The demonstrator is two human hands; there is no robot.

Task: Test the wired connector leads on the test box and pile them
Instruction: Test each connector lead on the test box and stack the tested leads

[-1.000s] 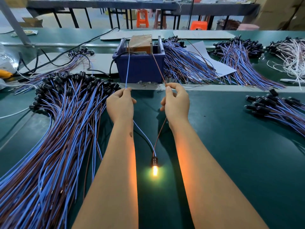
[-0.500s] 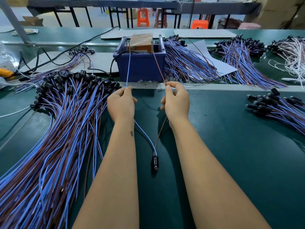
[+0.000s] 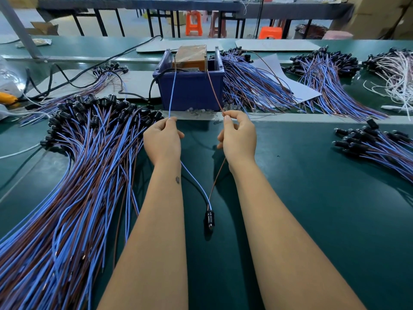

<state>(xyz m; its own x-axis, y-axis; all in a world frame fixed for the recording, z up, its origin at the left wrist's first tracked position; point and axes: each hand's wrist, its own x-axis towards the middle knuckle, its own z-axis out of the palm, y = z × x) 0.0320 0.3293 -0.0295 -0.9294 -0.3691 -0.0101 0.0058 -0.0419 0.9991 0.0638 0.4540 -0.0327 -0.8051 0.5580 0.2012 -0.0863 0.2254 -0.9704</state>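
Note:
My left hand (image 3: 162, 140) pinches the blue wire (image 3: 171, 95) of one lead. My right hand (image 3: 238, 137) pinches the same lead's brown wire (image 3: 213, 90). Both wire ends reach up to the brown test box (image 3: 190, 55) inside a blue bin (image 3: 190, 90). The two wires run back between my forearms to the lead's black connector (image 3: 209, 219), which lies unlit on the green mat. A large pile of blue and brown leads (image 3: 73, 175) spreads over the mat left of my left arm.
More bundles of leads lie right of the bin (image 3: 252, 86), at the back right (image 3: 324, 72) and at the right edge (image 3: 377, 146). White wires (image 3: 395, 74) sit far right. Black cables (image 3: 73, 79) trail at the back left. White paper sheet (image 3: 297, 86) lies under the bundles.
The connector's lamp glowed yellow a second ago and is now dark. Both hands keep their grip and have hardly moved.

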